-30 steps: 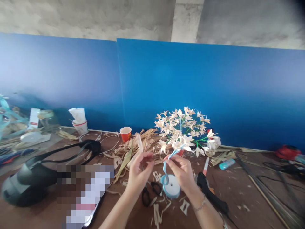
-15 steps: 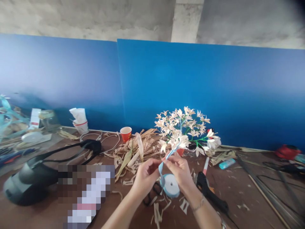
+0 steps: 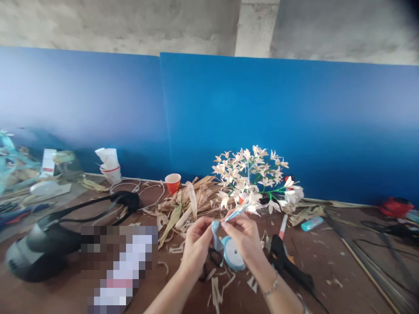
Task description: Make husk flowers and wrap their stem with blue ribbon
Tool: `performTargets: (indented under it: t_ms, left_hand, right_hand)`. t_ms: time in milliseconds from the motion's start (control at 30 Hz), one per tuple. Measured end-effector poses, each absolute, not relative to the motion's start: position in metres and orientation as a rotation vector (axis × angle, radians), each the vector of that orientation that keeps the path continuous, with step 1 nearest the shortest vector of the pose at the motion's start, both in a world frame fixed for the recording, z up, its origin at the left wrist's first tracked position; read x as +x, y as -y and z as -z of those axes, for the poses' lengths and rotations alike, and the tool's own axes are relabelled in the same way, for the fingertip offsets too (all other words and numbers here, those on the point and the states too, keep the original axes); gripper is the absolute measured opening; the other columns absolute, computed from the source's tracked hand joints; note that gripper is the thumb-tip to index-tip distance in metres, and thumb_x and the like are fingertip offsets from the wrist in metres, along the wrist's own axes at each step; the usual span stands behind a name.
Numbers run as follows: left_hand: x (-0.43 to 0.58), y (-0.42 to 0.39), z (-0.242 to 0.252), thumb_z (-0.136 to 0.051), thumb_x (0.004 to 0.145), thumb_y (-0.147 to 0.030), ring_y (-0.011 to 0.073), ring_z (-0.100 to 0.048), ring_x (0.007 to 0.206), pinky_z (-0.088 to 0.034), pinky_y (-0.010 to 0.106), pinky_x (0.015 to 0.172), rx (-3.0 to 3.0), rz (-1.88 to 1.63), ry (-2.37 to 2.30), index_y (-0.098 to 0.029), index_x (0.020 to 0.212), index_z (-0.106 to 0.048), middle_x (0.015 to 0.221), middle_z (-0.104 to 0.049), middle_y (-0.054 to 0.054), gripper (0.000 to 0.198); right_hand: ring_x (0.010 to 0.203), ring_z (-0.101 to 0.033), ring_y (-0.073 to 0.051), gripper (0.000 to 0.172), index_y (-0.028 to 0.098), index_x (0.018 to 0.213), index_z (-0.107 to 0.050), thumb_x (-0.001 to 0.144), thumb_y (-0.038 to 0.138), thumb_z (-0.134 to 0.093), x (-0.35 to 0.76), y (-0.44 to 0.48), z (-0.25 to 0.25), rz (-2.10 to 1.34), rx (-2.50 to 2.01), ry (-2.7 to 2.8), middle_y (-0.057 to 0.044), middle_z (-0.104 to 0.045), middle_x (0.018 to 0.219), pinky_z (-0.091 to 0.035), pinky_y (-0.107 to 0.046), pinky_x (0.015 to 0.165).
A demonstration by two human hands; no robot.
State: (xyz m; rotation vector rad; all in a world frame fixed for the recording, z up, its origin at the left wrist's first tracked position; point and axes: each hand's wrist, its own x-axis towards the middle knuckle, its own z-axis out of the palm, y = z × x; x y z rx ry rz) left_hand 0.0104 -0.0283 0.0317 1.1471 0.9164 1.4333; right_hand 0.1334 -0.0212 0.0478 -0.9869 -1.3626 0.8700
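Low in the middle, my left hand [image 3: 195, 244] is closed, its thumb and fingers pinching a light blue ribbon [image 3: 216, 235]. The ribbon hangs in a short loop toward its roll [image 3: 233, 254], which lies on the table just below my hands. My right hand [image 3: 245, 233] pinches a flower stem [image 3: 233, 214] wrapped in the same blue, slanting up and to the right. That stem's pale bloom overlaps the bunch of cream flowers [image 3: 252, 172] behind, so its outline is hard to separate. Black-handled scissors [image 3: 214, 258] lie partly hidden beside the roll.
Dried husks [image 3: 183, 209] are heaped behind my hands, near a red paper cup [image 3: 173, 184]. A black glue gun [image 3: 288, 266] lies right of my right wrist, a blue lighter [image 3: 312, 224] beyond. At left sits a black headset-like device [image 3: 39, 250]. Scraps litter the brown table [image 3: 327, 261].
The wrapped stem has dipped to a flatter slant. My left hand has shifted slightly left, widening the gap between the hands, and the ribbon loop has moved left with it.
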Motion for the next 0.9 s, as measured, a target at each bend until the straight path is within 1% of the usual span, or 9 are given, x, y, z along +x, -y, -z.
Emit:
performTargets:
  t_ms: [100, 233, 367, 500, 567, 633, 733, 833, 900]
  left_hand:
    - [0.01, 0.029, -0.033, -0.057, 0.074, -0.033, 0.0074, -0.041, 0.049, -0.032, 0.017, 0.045, 1.28, -1.482, -0.992, -0.014, 0.072, -0.059, 0.056, -0.05, -0.002, 0.019]
    - [0.006, 0.029, -0.035, -0.054, 0.075, -0.03, 0.01, -0.047, 0.05, -0.037, 0.019, 0.048, 1.444, -1.516, -1.083, -0.014, 0.075, -0.061, 0.058, -0.055, 0.0, 0.018]
    - [0.004, 0.028, -0.033, -0.052, 0.076, -0.029, 0.0128, -0.052, 0.054, -0.04, 0.02, 0.051, 1.52, -1.504, -1.123, -0.015, 0.076, -0.061, 0.061, -0.058, 0.001, 0.016]
    - [0.005, 0.028, -0.032, -0.048, 0.077, -0.026, 0.0142, -0.054, 0.059, -0.041, 0.021, 0.055, 1.581, -1.519, -1.195, -0.017, 0.078, -0.06, 0.067, -0.061, 0.002, 0.014]
    - [0.004, 0.028, -0.032, -0.048, 0.077, -0.024, 0.0147, -0.055, 0.062, -0.042, 0.022, 0.057, 1.615, -1.531, -1.219, -0.018, 0.079, -0.059, 0.07, -0.061, 0.002, 0.013]
    - [0.002, 0.026, -0.033, -0.048, 0.077, -0.024, 0.0154, -0.055, 0.063, -0.042, 0.023, 0.06, 1.661, -1.533, -1.251, -0.018, 0.078, -0.059, 0.071, -0.062, 0.002, 0.013]
    - [-0.004, 0.022, -0.033, -0.047, 0.077, -0.024, 0.0165, -0.056, 0.067, -0.041, 0.024, 0.062, 1.781, -1.505, -1.381, -0.02, 0.079, -0.06, 0.073, -0.063, 0.002, 0.014]
    - [-0.009, 0.02, -0.036, -0.044, 0.079, -0.024, 0.0176, -0.057, 0.071, -0.04, 0.026, 0.065, 1.943, -1.429, -1.518, -0.022, 0.08, -0.06, 0.076, -0.063, 0.002, 0.015]
    - [-0.011, 0.02, -0.039, -0.044, 0.079, -0.023, 0.0177, -0.057, 0.07, -0.04, 0.026, 0.065, 2.041, -1.375, -1.512, -0.022, 0.079, -0.059, 0.074, -0.064, 0.002, 0.015]
  right_hand:
    - [0.071, -0.054, -0.016, 0.015, 0.014, 0.062, -0.065, 0.07, 0.027, -0.061, 0.133, 0.02, -0.046, -0.827, -1.042, 1.384, -0.005, -0.058, 0.074, -0.043, -0.026, 0.065]
    - [0.067, -0.054, -0.015, 0.017, 0.014, 0.06, -0.065, 0.068, 0.028, -0.062, 0.132, 0.02, -0.045, -0.797, -1.088, 1.41, -0.004, -0.058, 0.07, -0.042, -0.024, 0.061]
    - [0.056, -0.051, -0.013, 0.019, 0.013, 0.058, -0.064, 0.065, 0.03, -0.066, 0.128, 0.021, -0.043, -0.9, -1.108, 1.301, -0.002, -0.057, 0.058, -0.04, -0.023, 0.053]
    - [0.053, -0.052, -0.013, 0.022, 0.012, 0.062, -0.065, 0.061, 0.034, -0.069, 0.121, 0.021, -0.038, -1.072, -1.038, 1.159, -0.001, -0.059, 0.054, -0.04, -0.024, 0.052]
    - [0.055, -0.054, -0.014, 0.026, 0.012, 0.065, -0.066, 0.063, 0.038, -0.067, 0.118, 0.022, -0.036, -1.134, -0.995, 1.149, -0.002, -0.06, 0.056, -0.042, -0.025, 0.055]
    - [0.057, -0.056, -0.015, 0.03, 0.012, 0.071, -0.067, 0.07, 0.042, -0.061, 0.117, 0.025, -0.038, -1.136, -1.017, 1.224, -0.004, -0.062, 0.059, -0.043, -0.025, 0.056]
    - [0.061, -0.057, -0.016, 0.027, 0.014, 0.081, -0.066, 0.08, 0.036, -0.05, 0.118, 0.035, -0.045, -0.886, -1.168, 1.543, -0.005, -0.064, 0.067, -0.043, -0.026, 0.058]
    - [0.071, -0.057, -0.019, 0.02, 0.017, 0.082, -0.064, 0.083, 0.023, -0.044, 0.123, 0.045, -0.055, -0.305, -1.254, 1.823, -0.007, -0.064, 0.075, -0.043, -0.03, 0.068]
    - [0.086, -0.055, -0.021, 0.022, 0.018, 0.092, -0.061, 0.081, 0.014, -0.042, 0.127, 0.048, -0.061, -0.019, -1.187, 1.9, -0.009, -0.062, 0.09, -0.041, -0.034, 0.078]
